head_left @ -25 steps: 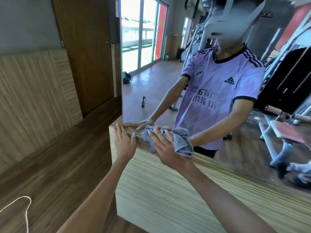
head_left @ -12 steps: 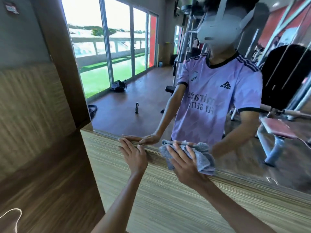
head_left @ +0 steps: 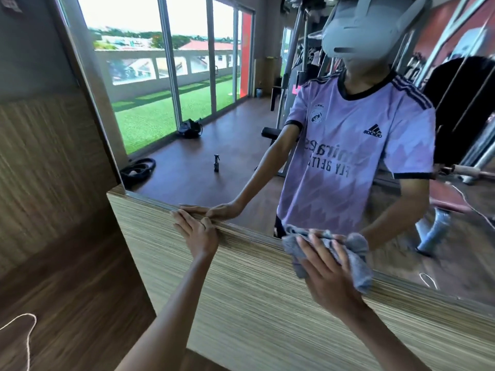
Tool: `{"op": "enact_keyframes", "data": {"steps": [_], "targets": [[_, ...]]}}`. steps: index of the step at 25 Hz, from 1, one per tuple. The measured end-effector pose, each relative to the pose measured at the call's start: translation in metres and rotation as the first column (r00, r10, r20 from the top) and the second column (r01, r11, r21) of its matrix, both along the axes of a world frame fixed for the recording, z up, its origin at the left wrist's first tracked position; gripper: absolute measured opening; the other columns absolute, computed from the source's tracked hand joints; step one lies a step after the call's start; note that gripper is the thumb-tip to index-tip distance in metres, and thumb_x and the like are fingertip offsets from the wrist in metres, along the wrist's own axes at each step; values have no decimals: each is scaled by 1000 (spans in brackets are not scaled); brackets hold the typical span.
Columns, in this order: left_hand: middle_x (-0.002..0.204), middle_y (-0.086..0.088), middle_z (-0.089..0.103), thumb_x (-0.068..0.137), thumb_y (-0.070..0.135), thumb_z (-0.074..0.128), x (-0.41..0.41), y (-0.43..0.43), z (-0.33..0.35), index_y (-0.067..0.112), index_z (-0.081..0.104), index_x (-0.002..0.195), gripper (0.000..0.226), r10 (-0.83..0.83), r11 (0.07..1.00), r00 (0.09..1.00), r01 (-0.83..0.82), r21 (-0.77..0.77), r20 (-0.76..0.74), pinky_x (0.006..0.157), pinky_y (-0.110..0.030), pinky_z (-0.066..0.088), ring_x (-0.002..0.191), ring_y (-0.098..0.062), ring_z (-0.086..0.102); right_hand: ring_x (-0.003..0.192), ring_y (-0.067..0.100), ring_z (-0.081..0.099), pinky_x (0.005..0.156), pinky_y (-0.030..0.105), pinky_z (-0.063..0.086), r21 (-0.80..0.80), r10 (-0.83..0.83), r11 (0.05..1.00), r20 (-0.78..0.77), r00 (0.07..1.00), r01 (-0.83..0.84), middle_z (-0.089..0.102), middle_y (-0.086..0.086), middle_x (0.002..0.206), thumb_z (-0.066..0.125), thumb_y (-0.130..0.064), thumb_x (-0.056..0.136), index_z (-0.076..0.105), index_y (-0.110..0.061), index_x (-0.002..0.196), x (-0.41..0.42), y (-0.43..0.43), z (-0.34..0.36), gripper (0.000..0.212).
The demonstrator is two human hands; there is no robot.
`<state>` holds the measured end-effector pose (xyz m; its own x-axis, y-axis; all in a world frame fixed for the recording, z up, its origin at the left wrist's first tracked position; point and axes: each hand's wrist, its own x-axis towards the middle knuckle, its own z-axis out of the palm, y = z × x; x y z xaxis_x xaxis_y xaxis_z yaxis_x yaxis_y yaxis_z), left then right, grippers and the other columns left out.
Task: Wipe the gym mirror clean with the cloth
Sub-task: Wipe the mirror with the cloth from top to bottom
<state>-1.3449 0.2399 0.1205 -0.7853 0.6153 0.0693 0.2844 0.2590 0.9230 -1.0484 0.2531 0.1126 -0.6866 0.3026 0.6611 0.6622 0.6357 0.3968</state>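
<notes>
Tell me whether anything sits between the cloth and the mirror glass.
Nothing visible does. The right hand presses the cloth against the mirror at its bottom edge, above the wooden ledge; the left hand rests on that ledge, apart from the cloth.

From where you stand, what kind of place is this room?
Most likely a gym. The large wall mirror reflects a weight machine and a red padded bench. The right hand presses a grey cloth against the mirror's lower edge.

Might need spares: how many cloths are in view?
1: the grey cloth pressed under the right hand at the bottom edge of the mirror. Its reflection shows just above; others may be hidden.
</notes>
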Motion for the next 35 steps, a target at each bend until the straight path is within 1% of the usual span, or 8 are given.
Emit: {"op": "enact_keyframes", "data": {"steps": [4,7,11,19,25,28,31,35], "targets": [[161,-27,-10,89,33,21,4,4,-10,-11,-1,151,80,12,999,1000,-12,35,-14,122,-40,-8,152,-37,-9,146,24,32,117,51,20,-25,-27,999,39,999,28,41,0,154,47,-15,91,63,-13,129,-2,0,4,41],[157,-38,4,96,29,27,-1,5,-19,-20,9,147,73,41,998,983,-32,56,-180,122,-56,5,148,-52,4,148,24,29,121,48,11,-73,11,997,5,1000,-10,37,-2,156,43,-10,91,67,-14,123,-68,-3,5,41],[161,-31,0,90,48,13,-5,-1,-33,-12,8,152,86,18,998,964,0,69,-263,123,-53,5,150,-46,3,148,26,28,119,50,18,-87,11,996,10,1000,-11,37,0,157,37,-12,96,69,-16,114,-113,-7,5,37],[156,-40,6,95,35,21,-5,14,-44,-19,14,147,75,74,992,966,-45,122,-248,121,-56,6,146,-54,7,144,24,34,113,52,28,-30,-68,997,-4,998,68,45,1,151,46,-10,87,67,-13,117,-31,-7,-2,37],[158,-36,2,93,40,18,-1,10,-38,-16,11,149,80,61,990,972,-31,135,-226,121,-51,-1,148,-51,3,148,29,26,117,51,21,-18,1,1000,64,998,1,32,4,160,44,-9,91,57,-9,136,-139,-4,1,47],[158,-36,0,96,44,13,-9,9,-51,-16,13,150,80,27,995,949,4,97,-315,122,-51,-4,149,-47,-1,150,31,20,119,51,17,-53,52,998,125,991,-45,27,7,161,36,-12,98,59,-11,131,-167,-3,9,41],[161,-31,-3,97,37,14,-15,12,-52,-13,12,152,74,55,998,962,-45,43,-267,123,-44,-7,151,-41,-5,149,30,23,120,51,15,-49,43,998,149,988,-37,29,8,160,27,-10,99,62,-10,129,-121,3,9,45],[162,-29,3,95,28,26,60,10,-26,-11,5,152,72,95,988,994,-87,127,-60,124,-46,0,152,-40,-1,144,27,36,113,53,28,-50,-1,999,16,1000,1,45,4,151,43,-10,90,72,-10,111,29,3,-6,35]]}}
